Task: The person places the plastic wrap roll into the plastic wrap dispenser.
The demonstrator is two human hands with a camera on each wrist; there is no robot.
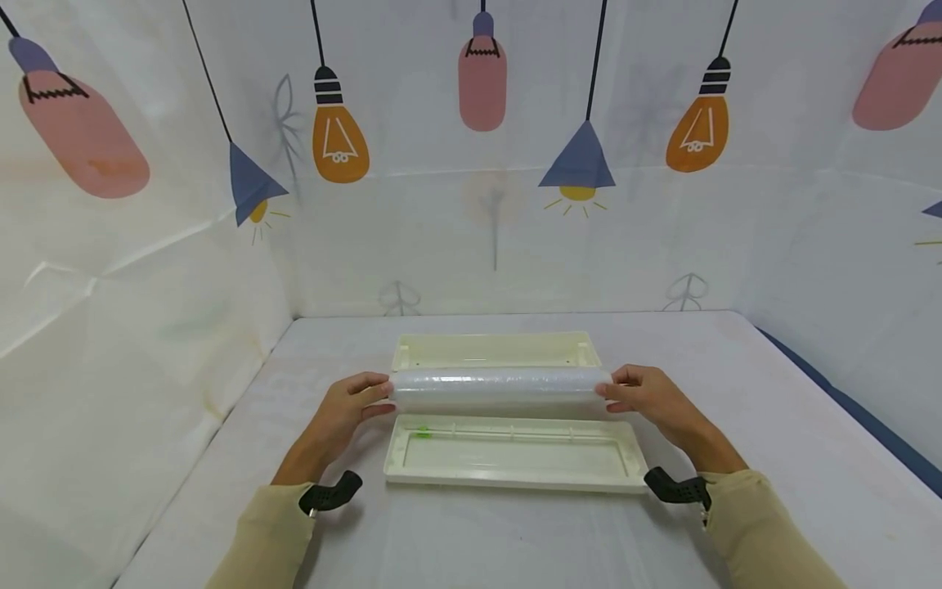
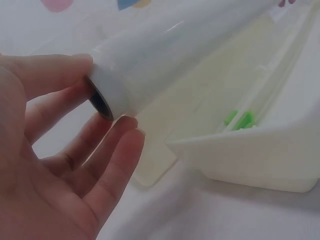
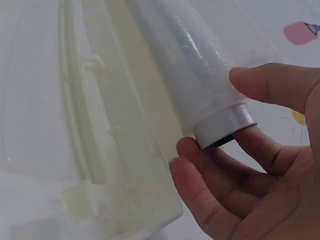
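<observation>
A roll of cling film [image 1: 500,389] is held level between my two hands, in front of a long cream box base [image 1: 496,350]. My left hand [image 1: 352,409] grips its left end, and the left wrist view shows thumb and fingers around the rim of the hollow core [image 2: 101,100]. At the other end my right hand [image 1: 651,401] pinches the roll, with the thumb on the film and fingers at the white core end [image 3: 225,125]. Nearer to me lies the cream lid [image 1: 515,462], inner side up, with a small green slider [image 1: 423,432] on its rail.
A white cloth covers the table [image 1: 478,540]. Behind it and at both sides hang white sheets [image 1: 412,237] printed with lamps and bulbs. Black wrist mounts [image 1: 331,493] stick out from both cuffs, the right one close to the lid's corner.
</observation>
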